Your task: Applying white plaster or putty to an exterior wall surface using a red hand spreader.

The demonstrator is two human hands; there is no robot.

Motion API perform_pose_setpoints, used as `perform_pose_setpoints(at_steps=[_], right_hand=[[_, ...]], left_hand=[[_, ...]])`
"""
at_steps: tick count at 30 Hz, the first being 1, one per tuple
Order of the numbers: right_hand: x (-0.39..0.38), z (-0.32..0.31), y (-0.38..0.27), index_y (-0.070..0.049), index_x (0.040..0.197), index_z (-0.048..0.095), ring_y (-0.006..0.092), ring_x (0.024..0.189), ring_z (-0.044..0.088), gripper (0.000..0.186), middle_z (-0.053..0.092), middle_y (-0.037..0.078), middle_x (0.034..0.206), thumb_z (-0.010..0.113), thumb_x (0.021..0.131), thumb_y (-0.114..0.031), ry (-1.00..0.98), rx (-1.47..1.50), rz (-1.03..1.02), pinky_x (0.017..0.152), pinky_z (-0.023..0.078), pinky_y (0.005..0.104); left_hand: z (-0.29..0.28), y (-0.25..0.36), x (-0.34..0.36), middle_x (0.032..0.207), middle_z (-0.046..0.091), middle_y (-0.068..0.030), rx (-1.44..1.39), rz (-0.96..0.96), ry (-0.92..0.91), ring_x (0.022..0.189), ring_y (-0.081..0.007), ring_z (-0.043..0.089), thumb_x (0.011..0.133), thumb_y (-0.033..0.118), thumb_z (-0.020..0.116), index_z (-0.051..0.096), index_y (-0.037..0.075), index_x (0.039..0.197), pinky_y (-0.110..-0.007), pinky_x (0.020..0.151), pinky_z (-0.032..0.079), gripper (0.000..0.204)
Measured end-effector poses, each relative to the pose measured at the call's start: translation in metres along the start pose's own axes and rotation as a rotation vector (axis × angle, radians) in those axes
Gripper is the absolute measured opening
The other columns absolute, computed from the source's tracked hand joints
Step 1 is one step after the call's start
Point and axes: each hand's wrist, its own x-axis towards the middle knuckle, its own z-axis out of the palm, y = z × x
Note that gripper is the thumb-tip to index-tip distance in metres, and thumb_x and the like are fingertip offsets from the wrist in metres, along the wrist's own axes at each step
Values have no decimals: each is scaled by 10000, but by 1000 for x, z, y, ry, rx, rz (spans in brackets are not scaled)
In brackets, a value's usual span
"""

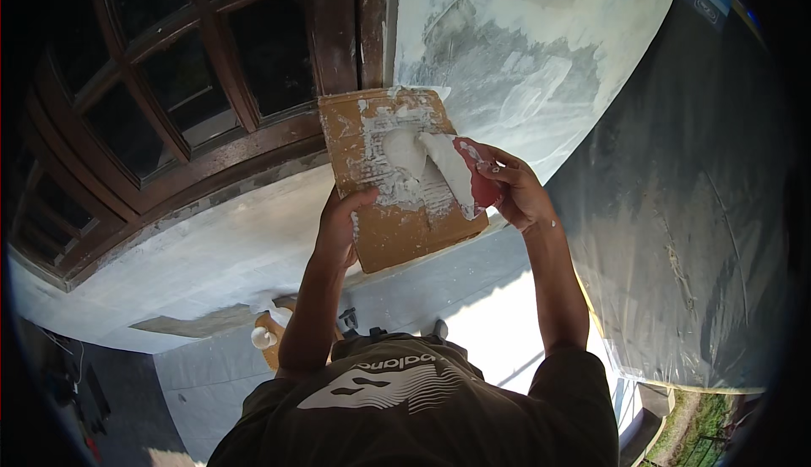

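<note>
My left hand [340, 223] grips the left edge of a brown cardboard sheet [397, 247], thumb on top and the other fingers mostly hidden behind it. White paste is smeared over the sheet's ridged middle, with a thicker mound of paste [403, 152] near the upper centre. Closed around a flat red putty spreader [484, 183], my right hand [521, 195] is at the sheet's right side. White paste coats the spreader's left part, which lies over the board beside the mound. Small white specks dot my right fingers and wrist.
Ahead stands a wall [507, 61] with patchy white and grey coating. Dark wooden window frames [236, 142] with glass panes fill the upper left. A dark plastic sheet [676, 239] hangs at right. Below left, another brown piece [267, 342] bears a white lump.
</note>
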Motion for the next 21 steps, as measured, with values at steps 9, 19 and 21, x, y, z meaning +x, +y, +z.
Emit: perform_pose_setpoints(at_steps=[9, 19, 21], right_hand=[[-1, -2, -4, 77, 1254, 428, 188, 921, 632, 463, 590, 145, 1098, 573, 831, -43, 3, 174, -44, 795, 552, 295], [17, -14, -47, -7, 1145, 536, 137, 842, 644, 294, 635, 81, 1004, 566, 859, -65, 138, 214, -374, 689, 564, 255], [29, -18, -48, -24, 1114, 569, 137, 804, 647, 264, 646, 74, 955, 584, 854, -67, 281, 175, -554, 686, 563, 260]], left_hand=[[-1, -1, 3, 994, 573, -72, -63, -27, -20, 892, -194, 586, 792, 49, 554, 490, 31, 1152, -338, 760, 515, 366], [4, -1, 2, 1035, 583, -84, -100, -38, -42, 922, -209, 598, 802, 47, 530, 480, 26, 1190, -349, 793, 513, 392], [3, -2, 3, 1046, 583, -84, -108, -38, -41, 928, -210, 599, 803, 48, 529, 476, 24, 1198, -350, 799, 512, 399]])
